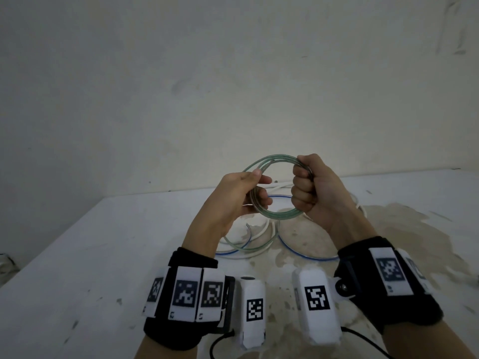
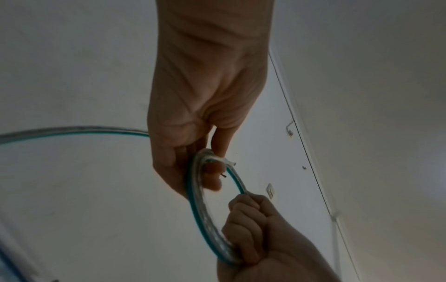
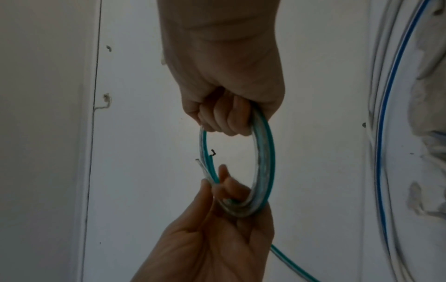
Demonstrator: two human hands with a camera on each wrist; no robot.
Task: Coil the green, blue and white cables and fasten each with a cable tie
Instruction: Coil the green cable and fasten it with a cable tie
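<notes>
The green cable (image 1: 278, 215) is wound into a small coil of several loops, held up above the table between both hands. My right hand (image 1: 302, 189) grips the coil's right side in a full fist (image 3: 223, 119). My left hand (image 1: 255, 196) holds the left side, fingers curled through the loop and thumb on top (image 2: 210, 171). The cable's cut end (image 3: 200, 163) sticks out by the left fingers, with a small black bit (image 3: 212, 152) beside it. A loose green tail (image 2: 72, 131) hangs down to the table. The blue cable (image 1: 298, 252) and white cable (image 1: 260, 231) lie under the hands.
The white table (image 1: 103, 255) is scuffed, with a brownish stain (image 1: 404, 229) on its right part. A bare wall (image 1: 233, 86) rises right behind it. The blue cable's big loops (image 3: 383, 133) lie spread on the table to the right of the hands.
</notes>
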